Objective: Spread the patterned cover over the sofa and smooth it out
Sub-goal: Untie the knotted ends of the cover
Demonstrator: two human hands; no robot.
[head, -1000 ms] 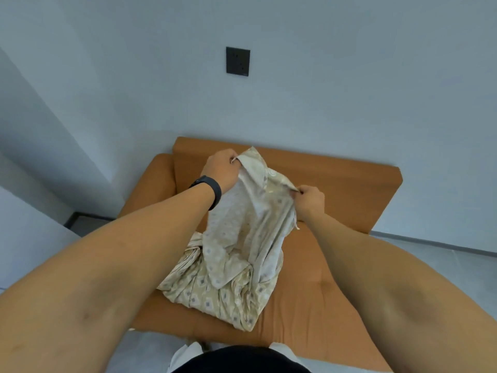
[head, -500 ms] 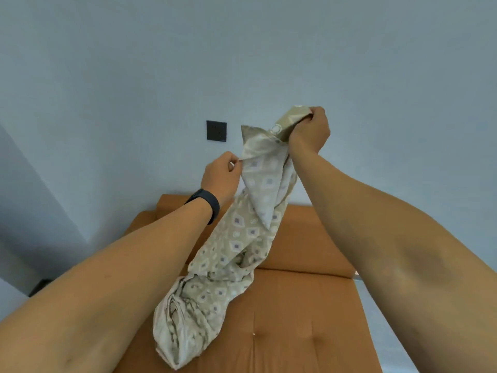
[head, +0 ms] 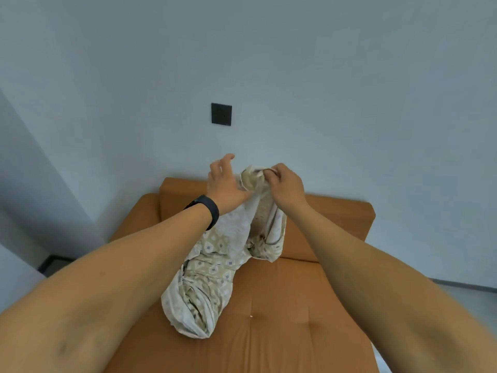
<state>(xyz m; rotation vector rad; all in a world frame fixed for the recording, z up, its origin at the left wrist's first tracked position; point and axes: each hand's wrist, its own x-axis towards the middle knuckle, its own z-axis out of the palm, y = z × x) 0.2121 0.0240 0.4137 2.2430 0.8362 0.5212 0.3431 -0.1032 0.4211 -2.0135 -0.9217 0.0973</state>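
- Right hand (head: 286,185) raised above the sofa (head: 295,305) backrest; fingers curled, pinching the top edge of the cover (head: 215,270).
- Left hand (head: 224,184) just left of the right hand, fingers spread and relaxed, gripping nothing. Its palm side touches or lies very close to the cloth near the thumb base; contact cannot be told for certain.
- Hands close together, a bunch of cloth between them at the top.
- Cover: beige with small pale diamond motifs, still bunched and twisted. It hangs down from the right hand as a rope-like mass, passing below the left wrist.
- Lower end of the cover, a rounded bundle, lies on the sofa seat below and toward the viewer from the left hand.
- A second fold of cloth droops beneath the right wrist, in front of the backrest.
- Band (head: 207,210), black, on the left wrist.
- Sofa: orange-brown, tufted seat with a button dimple visible below the right forearm. Most of the seat is bare of cloth.
- Wall plate (head: 221,114), dark and square, above the left hand on the pale wall (head: 349,90).
- Both forearms bare, reaching forward from the bottom corners.
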